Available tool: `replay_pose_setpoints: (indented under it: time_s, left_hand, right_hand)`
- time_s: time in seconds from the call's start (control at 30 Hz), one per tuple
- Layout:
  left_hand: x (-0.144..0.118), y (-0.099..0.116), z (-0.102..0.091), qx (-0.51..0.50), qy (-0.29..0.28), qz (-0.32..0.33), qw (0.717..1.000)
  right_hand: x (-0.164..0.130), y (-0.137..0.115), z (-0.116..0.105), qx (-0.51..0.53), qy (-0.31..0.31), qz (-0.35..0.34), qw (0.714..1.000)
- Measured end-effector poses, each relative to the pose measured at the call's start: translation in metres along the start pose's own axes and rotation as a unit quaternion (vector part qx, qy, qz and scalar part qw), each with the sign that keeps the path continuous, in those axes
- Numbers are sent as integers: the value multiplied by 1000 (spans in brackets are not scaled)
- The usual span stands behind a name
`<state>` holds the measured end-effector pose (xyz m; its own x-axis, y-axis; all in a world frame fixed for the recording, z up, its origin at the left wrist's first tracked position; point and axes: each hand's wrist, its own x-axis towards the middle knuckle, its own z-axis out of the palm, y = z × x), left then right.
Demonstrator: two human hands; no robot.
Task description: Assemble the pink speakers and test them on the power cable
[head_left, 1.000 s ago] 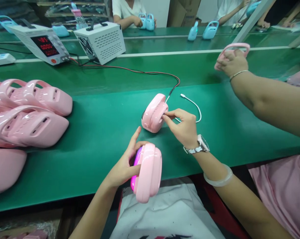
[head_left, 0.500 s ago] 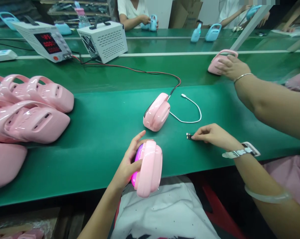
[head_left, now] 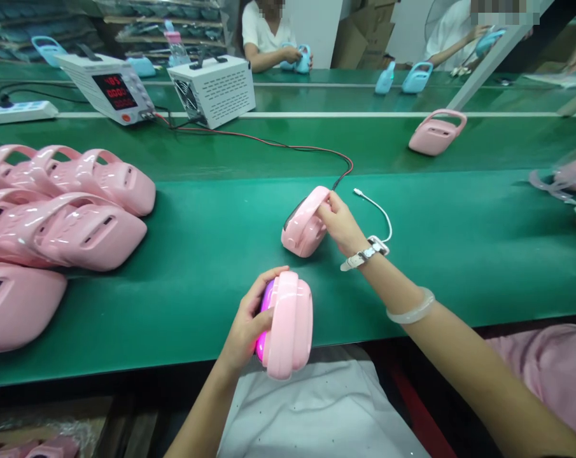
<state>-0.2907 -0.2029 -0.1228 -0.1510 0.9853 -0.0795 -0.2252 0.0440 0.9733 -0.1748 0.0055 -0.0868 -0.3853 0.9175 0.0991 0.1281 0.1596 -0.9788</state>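
Observation:
My left hand (head_left: 249, 318) holds a pink handled device (head_left: 288, 327) above the table's front edge, near my lap. Its face glows purple on the side towards my palm. My right hand (head_left: 340, 222), with a white watch at the wrist, has its fingers closed at the handle of a second pink handled device (head_left: 300, 222) on the green table. The fingertips are partly hidden there. A red and black cable (head_left: 311, 149) runs up to that device, and a white cable (head_left: 378, 207) lies curved beside it, partly behind my wrist.
Several pink devices (head_left: 101, 235) stand in rows at left. Behind them are a power supply (head_left: 106, 89) with red digits and a grey vented box (head_left: 216, 89). Another pink device (head_left: 433, 135) stands at back right. People across the table handle blue devices (head_left: 303, 58).
My right hand has moved left from a small black plug to the second pink device; the plug is out of sight. Another person's arm has withdrawn from the pink device at back right.

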Motion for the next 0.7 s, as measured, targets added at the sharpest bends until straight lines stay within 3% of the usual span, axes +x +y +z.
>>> replay_pose_setpoints:
  time_s: [0.13,0.7]
  left_hand:
    - [-1,0,0,0,-9,3,1000]
    - [-1,6,4,0,-8,-1,1000]
  right_hand:
    - [-7,9,-2,5,15,-63,998]
    - [-7,16,6,39,57,-78,995]
